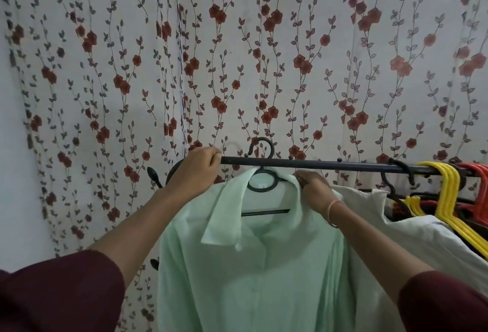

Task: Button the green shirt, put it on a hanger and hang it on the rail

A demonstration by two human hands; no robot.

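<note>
A flowered curtain (264, 54) backs the black rail (317, 164). The green shirt (250, 265) hangs on its hanger (261, 149), hooked over the rail. Left hand (196, 166) fingers grip the rail; right hand (314, 189) fingers pinch the collar. Best to square the collar, then let go gently.

Two bare forearms in view, sleeves pushed back above elbow. Left sleeve (60, 294): dark maroon fabric, loose, wide cuff, soft folds. Right sleeve (446, 302): same maroon cloth, rounded cuff edge at lower corner. Left hand (196, 166) bare, no rings or watch visible. Right hand (314, 190) bare; thin pale bangle (333, 209) circles right wrist, second slim band just below it.
</note>
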